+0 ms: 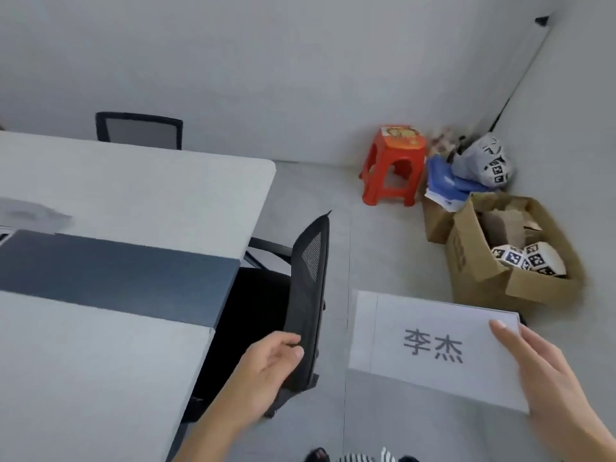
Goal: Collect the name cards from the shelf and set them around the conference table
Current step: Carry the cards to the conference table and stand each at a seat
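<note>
Pale walls (300, 61), grey floor (383, 245), red stool (393, 165), cardboard box (480, 261).

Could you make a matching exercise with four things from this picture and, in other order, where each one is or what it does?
Things:
1. left hand
2. right hand
3. red stool
4. cardboard box

Places or states:
a. stands on the floor by the wall
b. holds the stack of name cards
c. open, with marker-printed cubes inside
d. grips the black chair back

Pairs: 1-d, 2-b, 3-a, 4-c
</note>
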Tool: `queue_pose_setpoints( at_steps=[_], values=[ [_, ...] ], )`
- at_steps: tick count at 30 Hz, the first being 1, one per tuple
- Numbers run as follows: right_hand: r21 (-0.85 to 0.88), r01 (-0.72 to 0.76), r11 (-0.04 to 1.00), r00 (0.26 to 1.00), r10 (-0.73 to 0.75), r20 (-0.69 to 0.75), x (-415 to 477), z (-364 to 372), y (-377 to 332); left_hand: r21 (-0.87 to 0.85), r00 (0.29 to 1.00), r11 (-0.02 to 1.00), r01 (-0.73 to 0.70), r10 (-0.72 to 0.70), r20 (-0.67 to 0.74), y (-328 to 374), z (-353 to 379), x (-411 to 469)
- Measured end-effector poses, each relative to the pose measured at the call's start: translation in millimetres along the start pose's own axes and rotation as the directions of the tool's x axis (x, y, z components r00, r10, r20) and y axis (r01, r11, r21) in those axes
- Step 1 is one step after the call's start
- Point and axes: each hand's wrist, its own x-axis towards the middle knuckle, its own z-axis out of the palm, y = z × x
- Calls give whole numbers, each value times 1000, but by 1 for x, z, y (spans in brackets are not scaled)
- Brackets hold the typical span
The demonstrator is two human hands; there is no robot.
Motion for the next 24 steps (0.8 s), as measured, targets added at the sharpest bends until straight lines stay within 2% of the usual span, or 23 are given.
queue_pose_setpoints(
  at_steps=[2,6,10,13,15,20,24],
  values=[
    [-17,-36,999,999,36,40,37,17,-12,-32,999,999,21,-22,-39,2,-10,16],
    [-115,-70,991,978,91,190,112,62,-36,-136,971,977,163,-183,-153,-13,-32,44],
    [-241,-28,970,941,107,322,200,114,-64,-293,898,927,233,-321,-300,-21,-43,79],
    [-302,67,951,903,71,423,274,157,-88,-399,820,879,259,-419,-389,-8,-39,124],
    [-342,141,929,864,53,500,322,187,-106,-457,776,854,250,-459,-433,10,-31,155],
    [-393,247,886,724,101,683,406,273,-144,-522,742,827,209,-482,-467,54,-20,208],
    [-429,332,840,598,164,784,428,351,-147,-583,577,775,244,-599,-555,50,-26,207]
  ],
)
